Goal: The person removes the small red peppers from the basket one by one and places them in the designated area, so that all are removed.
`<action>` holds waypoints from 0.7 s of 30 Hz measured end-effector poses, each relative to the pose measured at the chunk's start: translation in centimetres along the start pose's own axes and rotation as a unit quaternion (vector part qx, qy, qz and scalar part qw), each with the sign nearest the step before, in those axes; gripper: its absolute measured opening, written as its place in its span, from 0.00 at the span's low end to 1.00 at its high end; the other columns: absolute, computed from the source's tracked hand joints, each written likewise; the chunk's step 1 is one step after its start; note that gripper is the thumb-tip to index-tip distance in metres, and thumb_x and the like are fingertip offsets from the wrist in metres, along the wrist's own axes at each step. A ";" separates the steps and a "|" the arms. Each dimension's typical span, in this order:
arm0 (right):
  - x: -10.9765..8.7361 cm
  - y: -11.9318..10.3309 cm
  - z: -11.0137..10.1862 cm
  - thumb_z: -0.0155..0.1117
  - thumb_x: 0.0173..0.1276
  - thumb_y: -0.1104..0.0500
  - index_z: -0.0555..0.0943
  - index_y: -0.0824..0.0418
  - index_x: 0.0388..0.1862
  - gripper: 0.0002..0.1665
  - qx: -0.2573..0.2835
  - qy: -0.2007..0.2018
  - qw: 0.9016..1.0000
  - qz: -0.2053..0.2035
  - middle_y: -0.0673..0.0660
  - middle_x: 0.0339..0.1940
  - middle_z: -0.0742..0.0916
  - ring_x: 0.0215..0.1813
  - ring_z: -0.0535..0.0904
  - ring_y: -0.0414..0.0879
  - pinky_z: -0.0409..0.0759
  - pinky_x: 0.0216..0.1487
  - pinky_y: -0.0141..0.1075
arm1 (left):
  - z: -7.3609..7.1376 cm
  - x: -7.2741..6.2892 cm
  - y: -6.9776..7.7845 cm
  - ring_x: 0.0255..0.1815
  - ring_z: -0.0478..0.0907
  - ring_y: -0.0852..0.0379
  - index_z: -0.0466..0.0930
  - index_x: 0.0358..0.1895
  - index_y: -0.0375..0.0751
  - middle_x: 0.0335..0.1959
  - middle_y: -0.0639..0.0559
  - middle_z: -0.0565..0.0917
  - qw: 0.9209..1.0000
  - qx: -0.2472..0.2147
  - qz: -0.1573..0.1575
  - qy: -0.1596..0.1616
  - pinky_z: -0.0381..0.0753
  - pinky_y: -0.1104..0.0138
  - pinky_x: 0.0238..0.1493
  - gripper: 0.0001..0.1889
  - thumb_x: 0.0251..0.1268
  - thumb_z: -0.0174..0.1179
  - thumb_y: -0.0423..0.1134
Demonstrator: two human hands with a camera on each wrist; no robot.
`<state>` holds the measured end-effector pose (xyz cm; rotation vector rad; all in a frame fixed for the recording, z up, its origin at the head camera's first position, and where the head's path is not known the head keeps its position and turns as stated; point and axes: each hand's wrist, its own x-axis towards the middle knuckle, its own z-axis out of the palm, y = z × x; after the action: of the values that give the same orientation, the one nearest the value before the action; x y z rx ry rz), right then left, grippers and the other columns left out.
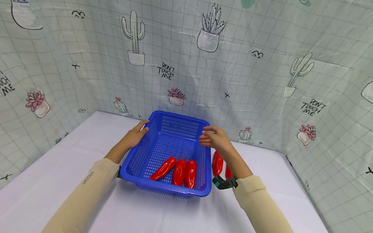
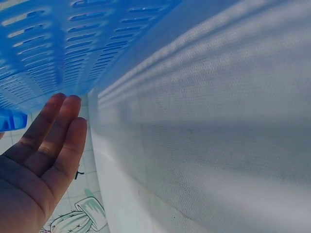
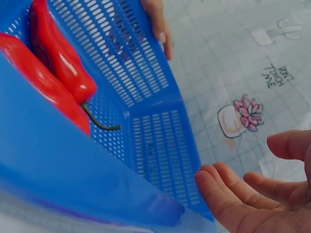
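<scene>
Beige fabric is nearest me on the head cam: L sleeve [image 1: 84, 197] w/ small dark lettering & R sleeve [image 1: 262, 204], both running in from the bottom edge over a white tabletop [image 1: 140, 215]. Dark wristband [image 1: 224, 183] w/ a green patch sits just past the R cuff.

Next out, blue plastic basket [image 1: 166, 186], near rim toward me, walls slotted, floor perforated. At its near end I count 3 red peppers: left pepper [image 1: 164, 169] lies at a diagonal; middle pepper [image 1: 179, 171] & right pepper [image 1: 190, 174] lie side by side, approx. parallel. Thin stems point to the far end. Outside, on the tabletop just R of the basket, I get 2 more red: first outer pepper [image 1: 217, 163] & second outer pepper [image 1: 228, 173], both partly hidden by the R wrist & band.

Further up, L hand [image 1: 134, 136] rests at the basket's L side; L wrist cam gives me straight fingers along the outer wall, so a flat touch, no clench. R hand [image 1: 214, 139] hangs by the R rim nr the far corner, grip released, nothing in it, thumb & fingers apart per R wrist cam; can't tell if a fingertip touches plastic.

Farthest, beyond the basket's far wall, I see a pale grid backdrop [image 1: 189, 58] w/ printed potted cacti, pink succulents & "DON'T TOUCH ME" txt.
</scene>
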<state>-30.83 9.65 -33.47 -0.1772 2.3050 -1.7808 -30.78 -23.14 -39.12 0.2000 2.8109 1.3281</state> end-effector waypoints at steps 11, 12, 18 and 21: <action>0.1 0.5 1.1 0.50 0.77 0.61 0.64 0.72 0.70 0.26 0.002 -0.021 1.000 -0.001 0.75 0.53 0.81 0.42 0.87 0.48 0.80 0.55 0.46 | 0.1 -0.1 -0.5 0.71 0.56 0.22 0.48 0.78 0.42 0.75 0.27 0.55 1.000 0.000 0.000 -0.003 0.57 0.31 0.65 0.28 0.81 0.35 0.47; 0.1 0.4 1.2 0.50 0.77 0.61 0.64 0.71 0.70 0.26 0.002 -0.024 1.000 -0.002 0.74 0.52 0.82 0.42 0.87 0.47 0.81 0.55 0.46 | 0.1 0.0 -0.4 0.71 0.56 0.22 0.48 0.78 0.42 0.75 0.27 0.55 1.000 -0.001 0.000 -0.003 0.57 0.31 0.65 0.28 0.81 0.35 0.47; 0.5 -0.5 2.1 0.51 0.77 0.61 0.65 0.70 0.70 0.26 -0.002 -0.030 1.000 -0.002 0.71 0.51 0.83 0.40 0.87 0.46 0.82 0.53 0.45 | 0.0 0.1 -0.2 0.71 0.56 0.23 0.48 0.78 0.42 0.75 0.27 0.55 1.000 -0.003 0.000 -0.004 0.57 0.31 0.66 0.28 0.81 0.35 0.47; 0.5 -0.9 2.6 0.51 0.77 0.61 0.66 0.69 0.70 0.26 -0.002 -0.034 0.999 0.002 0.72 0.52 0.83 0.40 0.87 0.46 0.81 0.55 0.47 | 0.0 0.1 0.0 0.71 0.55 0.22 0.48 0.78 0.42 0.75 0.26 0.54 1.000 -0.005 0.004 -0.005 0.57 0.32 0.65 0.28 0.81 0.35 0.47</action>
<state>-30.73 6.83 -33.30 -0.2299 2.2597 -1.7407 -30.84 -23.18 -39.10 0.2161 2.7981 1.3395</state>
